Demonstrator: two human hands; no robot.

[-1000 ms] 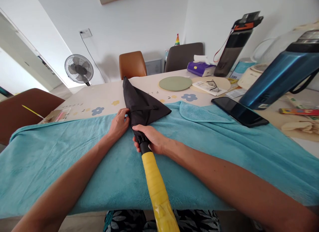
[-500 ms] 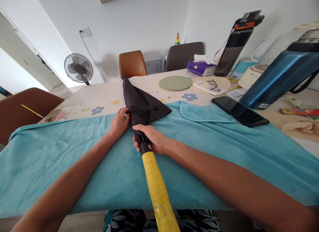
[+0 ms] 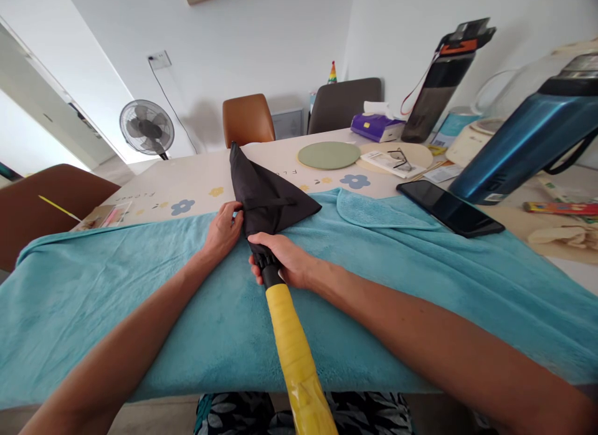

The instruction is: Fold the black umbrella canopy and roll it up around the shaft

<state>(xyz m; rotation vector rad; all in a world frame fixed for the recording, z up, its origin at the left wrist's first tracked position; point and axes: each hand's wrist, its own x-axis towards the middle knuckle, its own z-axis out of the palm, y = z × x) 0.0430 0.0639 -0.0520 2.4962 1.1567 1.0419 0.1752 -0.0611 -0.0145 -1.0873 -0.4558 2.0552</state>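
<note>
A folded black umbrella (image 3: 268,198) with a yellow-wrapped handle (image 3: 292,341) lies over a turquoise towel-like cloth (image 3: 182,335). Its canopy points away from me, with one loose flap spread to the right and a strap across it. The handle runs toward me past the table's near edge. My right hand (image 3: 284,257) is closed around the umbrella just above the handle. At the canopy's left edge, my left hand (image 3: 227,226) has its fingers curled and pressed against the fabric; its fingertips are partly hidden.
Right of the umbrella lie a black phone (image 3: 448,207) and a leaning blue bottle (image 3: 527,136). Farther back are a green round mat (image 3: 329,155), glasses (image 3: 399,157), a purple tissue pack (image 3: 374,127) and a dark bottle (image 3: 439,86). Chairs and a fan (image 3: 147,127) stand beyond.
</note>
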